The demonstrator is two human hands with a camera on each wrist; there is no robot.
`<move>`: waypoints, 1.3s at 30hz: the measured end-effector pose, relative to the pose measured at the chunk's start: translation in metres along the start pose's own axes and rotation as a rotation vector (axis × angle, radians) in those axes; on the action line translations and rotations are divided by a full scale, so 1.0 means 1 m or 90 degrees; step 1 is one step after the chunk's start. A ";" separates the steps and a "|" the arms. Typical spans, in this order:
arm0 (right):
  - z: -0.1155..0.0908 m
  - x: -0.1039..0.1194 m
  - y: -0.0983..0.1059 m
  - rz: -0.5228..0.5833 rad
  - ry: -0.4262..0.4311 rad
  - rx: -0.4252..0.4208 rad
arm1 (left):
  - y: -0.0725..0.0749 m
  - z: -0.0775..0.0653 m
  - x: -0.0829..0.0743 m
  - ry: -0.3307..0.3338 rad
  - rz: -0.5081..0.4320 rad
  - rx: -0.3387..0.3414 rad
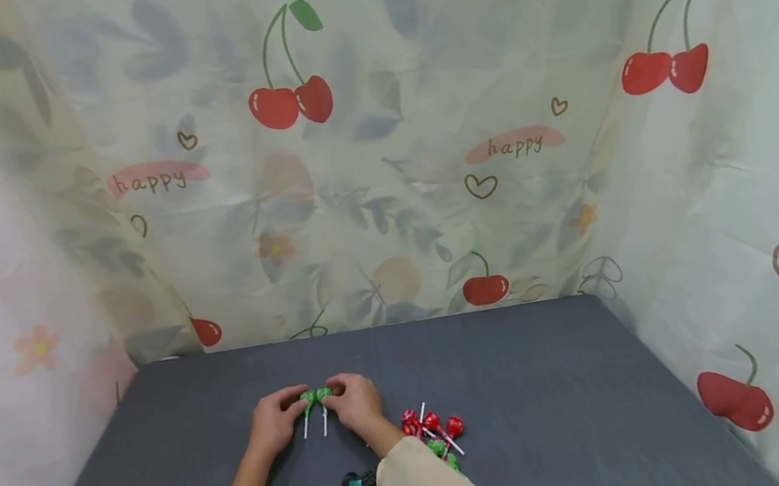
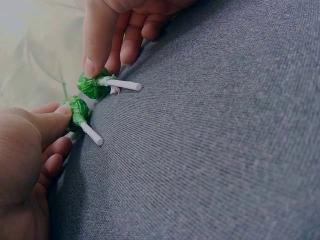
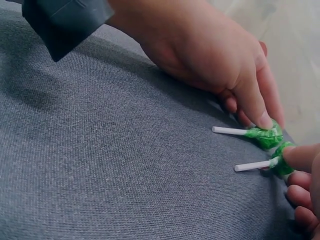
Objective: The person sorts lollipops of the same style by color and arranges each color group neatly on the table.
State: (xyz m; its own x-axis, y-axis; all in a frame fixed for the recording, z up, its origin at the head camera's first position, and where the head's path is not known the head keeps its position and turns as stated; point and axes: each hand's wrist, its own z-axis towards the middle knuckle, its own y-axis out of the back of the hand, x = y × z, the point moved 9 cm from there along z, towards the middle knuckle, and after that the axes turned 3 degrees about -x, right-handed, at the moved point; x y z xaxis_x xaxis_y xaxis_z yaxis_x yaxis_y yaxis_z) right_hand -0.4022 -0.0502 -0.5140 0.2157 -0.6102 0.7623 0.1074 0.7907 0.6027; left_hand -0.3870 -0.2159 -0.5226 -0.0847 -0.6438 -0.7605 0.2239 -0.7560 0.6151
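Presently, near the lower centre of the head view, left hand and right hand each pinch one green lollipop, whose round head could roll if released unevenly.

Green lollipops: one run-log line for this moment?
left fingers: pinch green lollipop; right fingers: pinch another green lollipop; red lollipops: on dark cloth

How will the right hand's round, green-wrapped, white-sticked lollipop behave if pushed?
The lollipop may roll on its round head, though the projecting white stick probably limits that to an arc. The shiny green wrapper could be slippery. The stick looks straight, so likely stiff.
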 end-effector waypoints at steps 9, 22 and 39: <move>0.000 0.001 0.002 0.041 0.008 0.012 | 0.001 -0.001 0.000 -0.003 0.006 -0.001; -0.002 -0.001 0.009 0.155 -0.041 0.130 | 0.001 -0.001 -0.001 -0.007 -0.002 -0.007; -0.026 0.026 0.053 0.153 0.032 0.241 | 0.000 0.000 0.001 0.000 0.002 -0.008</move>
State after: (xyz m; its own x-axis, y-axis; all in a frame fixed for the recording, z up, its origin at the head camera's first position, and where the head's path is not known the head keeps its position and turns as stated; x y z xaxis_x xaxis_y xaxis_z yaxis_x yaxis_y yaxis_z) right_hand -0.3653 -0.0229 -0.4685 0.2385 -0.4014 0.8843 -0.3121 0.8306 0.4612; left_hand -0.3876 -0.2165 -0.5232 -0.0841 -0.6464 -0.7583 0.2361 -0.7523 0.6151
